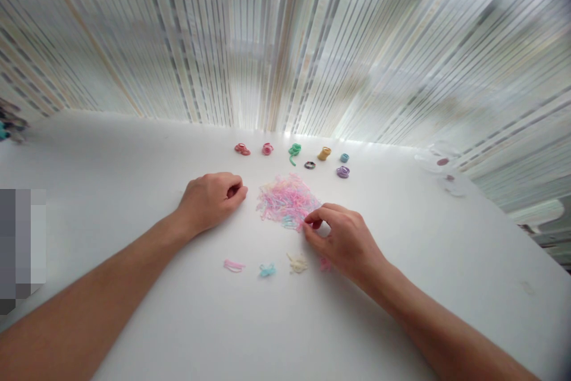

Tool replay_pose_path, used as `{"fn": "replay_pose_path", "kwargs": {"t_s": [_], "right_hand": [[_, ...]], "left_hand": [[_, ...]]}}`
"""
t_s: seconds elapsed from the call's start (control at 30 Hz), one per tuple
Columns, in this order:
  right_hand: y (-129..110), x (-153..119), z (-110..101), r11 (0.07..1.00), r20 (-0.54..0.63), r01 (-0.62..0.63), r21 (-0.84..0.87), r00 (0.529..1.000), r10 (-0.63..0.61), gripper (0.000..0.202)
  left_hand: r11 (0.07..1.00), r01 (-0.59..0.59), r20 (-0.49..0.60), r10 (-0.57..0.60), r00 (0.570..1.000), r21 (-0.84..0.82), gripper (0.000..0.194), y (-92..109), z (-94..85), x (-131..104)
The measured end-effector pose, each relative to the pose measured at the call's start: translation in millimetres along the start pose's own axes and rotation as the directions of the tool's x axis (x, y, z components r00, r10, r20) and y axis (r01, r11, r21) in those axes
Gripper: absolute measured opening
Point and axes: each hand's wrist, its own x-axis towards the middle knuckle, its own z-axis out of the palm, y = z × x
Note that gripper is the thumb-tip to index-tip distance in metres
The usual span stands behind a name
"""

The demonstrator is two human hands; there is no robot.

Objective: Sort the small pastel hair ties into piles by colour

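Currently, the right hand (345,238) is reaching in at centre frame, thumb and forefinger meeting in a pinch and touching the lower right edge of a loose heap of thin pastel pink, lilac and pale blue strands (285,200). A fingertip pinch is probably suiting pieces this fine; cannot tell whether a strand is being gripped. The left hand (212,200) is resting curled closed on the glossy white worktop (200,333), left of the heap and apart from it, showing no object.

Below the heap, four small clusters are lying in a spaced row: pink flat strips (234,265), a pale blue tangle (267,270), a cream tangle (297,263) and a pink tangle (325,264), the last being partly hidden by the right hand. The spacing is apparently keeping colours from mixing.

Above the heap, upper centre, coiled bundles are sitting well clear: coral-red (242,149), pink (267,148), green with a trailing tail (294,150), mustard (325,154), blue (344,157), purple (343,172). A dark multicoloured ring (310,164) is lying among them. Material is looking rubbery or plastic; unconfirmed.
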Motion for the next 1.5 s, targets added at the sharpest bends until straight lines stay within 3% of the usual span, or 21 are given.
{"fn": "replay_pose_path", "kwargs": {"t_s": [0.47, 0.83, 1.0, 1.2, 1.5], "right_hand": [[-3.6, -2.7, -12.9, 0.988, -0.147, 0.003, 0.157, 0.989, 0.020, 0.012], [-11.1, -8.6, -18.7, 0.973, -0.134, 0.044, 0.225, 0.991, -0.014, 0.012], [-27.7, -17.8, -14.8, 0.938, -0.114, 0.163, 0.305, 0.984, -0.134, 0.012], [-43.1, -27.5, 0.7, 0.867, -0.139, 0.379, 0.324, 0.925, -0.352, 0.011], [-44.5, -29.7, 7.0, 0.856, -0.105, 0.444, 0.264, 0.896, -0.432, 0.013]], "left_hand": [[1.000, 0.025, 0.011, -0.025, 1.000, -0.009, 0.034, 1.4, -0.8, 1.0], [0.999, 0.011, 0.002, -0.011, 1.000, -0.030, 0.034, 1.1, 0.2, 0.1], [1.000, 0.003, -0.003, -0.003, 1.000, -0.015, 0.034, 2.5, 1.0, 0.8], [1.000, 0.007, -0.008, -0.008, 1.000, -0.010, 0.033, 3.6, 1.7, -0.7], [1.000, 0.006, -0.007, -0.007, 1.000, -0.024, 0.033, 3.3, 1.8, -0.7]]}}
